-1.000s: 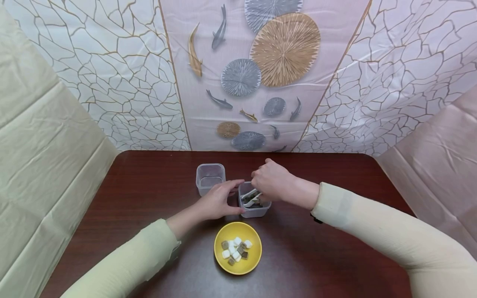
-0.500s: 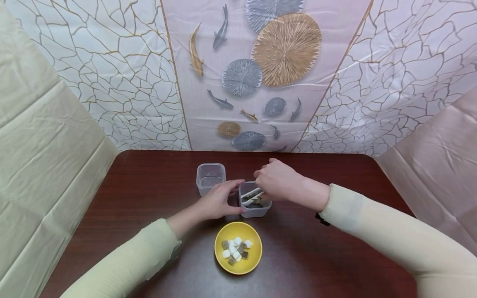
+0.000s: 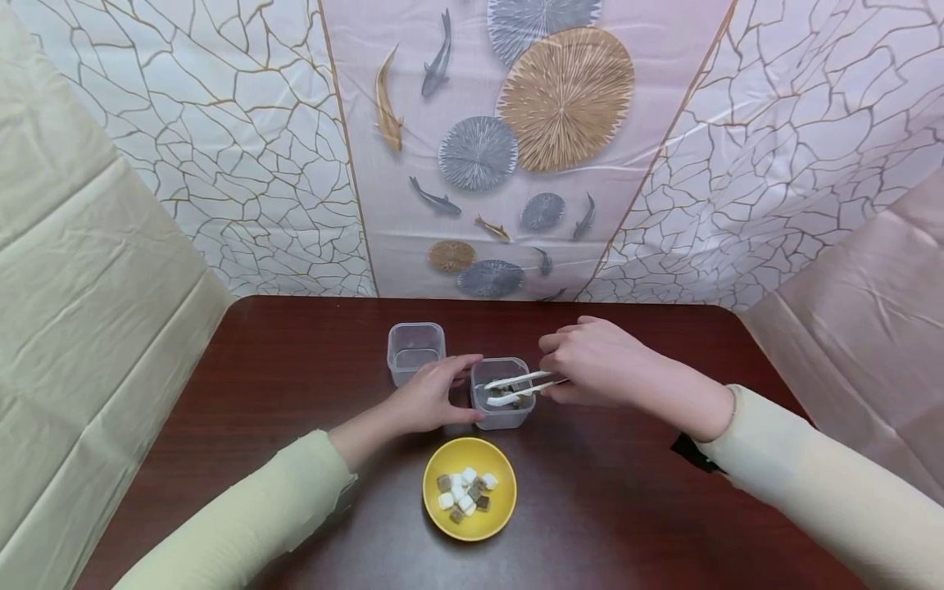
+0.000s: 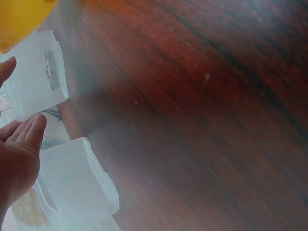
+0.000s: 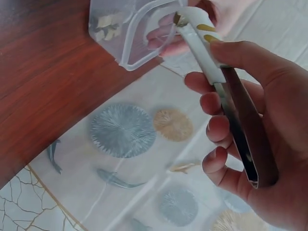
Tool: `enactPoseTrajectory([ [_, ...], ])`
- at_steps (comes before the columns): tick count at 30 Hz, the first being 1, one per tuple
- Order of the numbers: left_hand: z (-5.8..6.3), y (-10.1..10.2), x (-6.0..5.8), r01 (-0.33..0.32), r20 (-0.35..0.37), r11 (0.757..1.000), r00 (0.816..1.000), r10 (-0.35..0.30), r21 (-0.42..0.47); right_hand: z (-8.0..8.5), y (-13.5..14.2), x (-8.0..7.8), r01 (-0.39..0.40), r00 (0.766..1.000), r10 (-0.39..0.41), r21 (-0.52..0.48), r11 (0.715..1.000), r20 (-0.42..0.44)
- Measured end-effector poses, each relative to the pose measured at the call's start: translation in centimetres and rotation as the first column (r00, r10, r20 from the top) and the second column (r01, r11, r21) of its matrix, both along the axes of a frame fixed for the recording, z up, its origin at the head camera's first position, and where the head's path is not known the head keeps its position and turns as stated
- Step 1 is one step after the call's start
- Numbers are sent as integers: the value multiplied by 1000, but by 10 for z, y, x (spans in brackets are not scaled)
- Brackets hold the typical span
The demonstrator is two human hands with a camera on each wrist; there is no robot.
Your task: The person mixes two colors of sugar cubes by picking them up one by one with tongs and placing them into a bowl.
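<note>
My right hand [image 3: 590,360] holds a pair of tongs [image 5: 243,127] with metal arms and white tips. The tips reach over the right clear plastic container [image 3: 503,422], slightly apart; a small brownish bit shows at one end, but I cannot tell whether it is gripped. Small cubes [image 5: 109,25] lie inside that container. My left hand [image 3: 428,400] rests at the container's left side, thumb by the front corner and fairly straight fingers by the back corner. In front stands a yellow bowl [image 3: 469,531] with several white and brown cubes [image 3: 465,492].
A second clear plastic container [image 3: 416,344] stands behind my left hand, with nothing visible in it. Everything sits on a dark red-brown wooden table [image 3: 295,360]. A patterned cloth [image 3: 479,229] hangs behind the table's far edge.
My right hand has drawn back to the right with the tongs, so more of the white tips shows over the container. The left hand, the bowl and both containers look unmoved.
</note>
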State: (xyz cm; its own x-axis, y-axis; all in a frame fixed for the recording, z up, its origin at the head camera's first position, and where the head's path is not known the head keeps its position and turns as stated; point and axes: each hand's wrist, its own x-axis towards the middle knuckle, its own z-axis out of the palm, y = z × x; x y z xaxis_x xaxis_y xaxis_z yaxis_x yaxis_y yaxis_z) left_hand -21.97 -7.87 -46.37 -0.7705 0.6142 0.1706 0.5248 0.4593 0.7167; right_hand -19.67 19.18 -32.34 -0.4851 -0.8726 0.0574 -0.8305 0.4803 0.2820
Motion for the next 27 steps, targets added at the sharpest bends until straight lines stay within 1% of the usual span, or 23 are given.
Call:
enactPoseTrajectory([
  [4,0,-1,0,0,0,1000,1000,0,-2,1,2,13,-72,997,71,-64,995,-8],
  [6,0,-1,0,-1,-2,1000,1000,1,-1,1,0,20,-106,994,105,-76,991,-15],
  [10,0,-2,0,-6,-4,1000,1000,6,-1,-1,-7,33,-150,989,149,-58,987,-22],
  [14,0,-2,-1,-12,-3,1000,1000,12,-15,-4,-13,42,-185,982,184,-17,983,-34],
  [17,1,-2,-2,-13,-1,1000,1000,13,-18,-5,-15,45,-184,982,184,-1,983,-43],
  [23,0,0,-3,-12,-3,999,1000,12,-29,0,-13,45,-134,991,134,6,991,-1],
  [27,0,0,-1,-8,-6,1000,1000,8,-21,1,-11,43,-111,994,111,0,994,19],
])
